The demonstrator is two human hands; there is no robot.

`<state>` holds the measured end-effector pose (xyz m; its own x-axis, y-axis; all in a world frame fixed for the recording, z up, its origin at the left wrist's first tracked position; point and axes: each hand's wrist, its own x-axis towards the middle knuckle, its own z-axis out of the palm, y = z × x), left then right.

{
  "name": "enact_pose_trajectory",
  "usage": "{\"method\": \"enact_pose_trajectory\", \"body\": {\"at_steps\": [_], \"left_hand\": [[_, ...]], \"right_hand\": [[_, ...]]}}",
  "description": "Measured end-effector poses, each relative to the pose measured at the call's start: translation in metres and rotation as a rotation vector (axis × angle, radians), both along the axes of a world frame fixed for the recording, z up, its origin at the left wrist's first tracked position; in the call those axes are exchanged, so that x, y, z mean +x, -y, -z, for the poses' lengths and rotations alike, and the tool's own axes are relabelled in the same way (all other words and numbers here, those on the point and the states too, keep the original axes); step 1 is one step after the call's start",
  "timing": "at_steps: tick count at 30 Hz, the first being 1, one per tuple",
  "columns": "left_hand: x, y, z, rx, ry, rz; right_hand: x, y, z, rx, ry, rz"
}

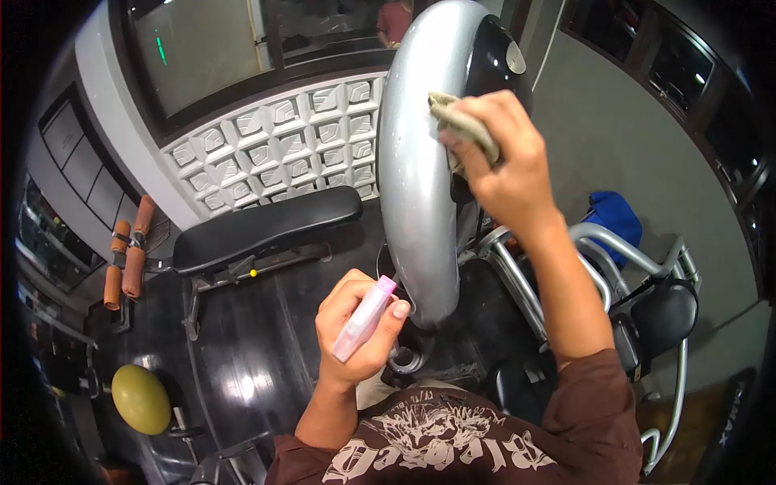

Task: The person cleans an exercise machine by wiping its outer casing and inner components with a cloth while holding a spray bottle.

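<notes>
My left hand (353, 327) is closed around a small pinkish clear spray bottle (365, 318) with a pink top, held low in front of my shirt. Higher up, my right hand (505, 158) grips a folded greenish-beige cloth (467, 128). The cloth lies at the right side of a tall, curved silver machine cover (416, 170) and seems to touch it. Small droplets or specks show on the silver surface. A glossy black panel (491, 61) with a round badge adjoins the cover on its right.
A black padded bench (271, 226) with brown foam rollers (133, 271) stands to the left. Below it are a yellow-green ball (141, 398) and a small dumbbell. On the right are grey tubular frames (630, 249), black pads (664, 309) and a blue item (613, 222). A patterned white wall (279, 145) is behind.
</notes>
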<state>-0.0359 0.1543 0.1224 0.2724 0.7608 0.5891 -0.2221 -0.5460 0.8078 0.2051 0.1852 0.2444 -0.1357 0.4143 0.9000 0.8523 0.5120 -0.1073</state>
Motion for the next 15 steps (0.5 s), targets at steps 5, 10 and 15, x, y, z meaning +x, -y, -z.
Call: {"method": "enact_pose_trajectory", "body": {"at_steps": [5, 10, 15], "left_hand": [[0.001, -0.02, -0.01, -0.008, 0.003, 0.026], [-0.002, -0.036, -0.028, 0.018, -0.031, 0.079], [-0.005, -0.041, -0.028, 0.018, -0.051, 0.142]], "right_hand": [[-0.017, 0.037, 0.061, 0.009, -0.062, 0.011], [-0.016, 0.056, 0.087, -0.034, 0.013, 0.098], [-0.006, 0.018, 0.024, 0.11, 0.12, 0.235]]}}
